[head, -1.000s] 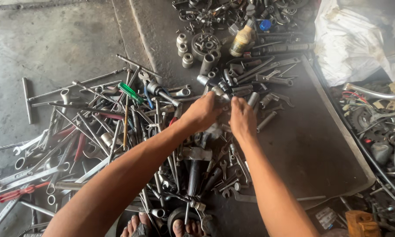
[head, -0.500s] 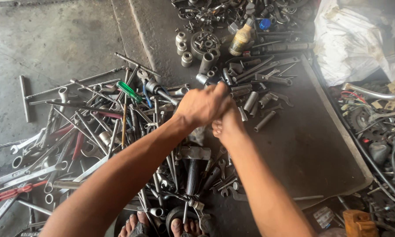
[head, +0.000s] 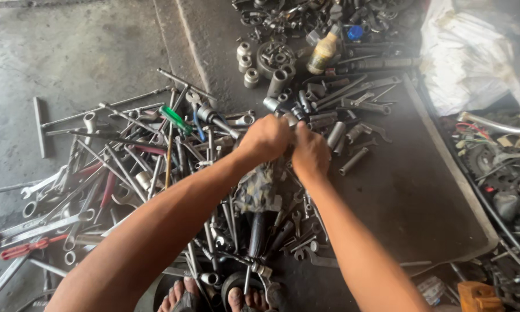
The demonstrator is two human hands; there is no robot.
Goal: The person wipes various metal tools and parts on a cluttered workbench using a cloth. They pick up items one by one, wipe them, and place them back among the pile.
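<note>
Our hands have drawn together since a second ago.
Our left hand (head: 267, 138) and right hand (head: 310, 155) press together, fists curled, above scattered sockets (head: 336, 134); what they pinch we cannot tell.

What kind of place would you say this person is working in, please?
Probably a mechanic's workshop floor: a heap of wrenches, loose sockets on a dark mat, and tangled parts and cables alongside.

Mostly dull steel, grimy surfaces.
Wrenches (head: 40, 188) and sockets (head: 277, 82): bare metal, matt grey, some oily sheen. Screwdriver handle (head: 175, 119): glossy green plastic. Floor (head: 69, 52): rough stained concrete. Mat (head: 410, 190): dark, matt, dusty. Sack (head: 474, 52): crinkled white woven plastic. Bottle (head: 323, 51): yellowed plastic, smudged.
</note>
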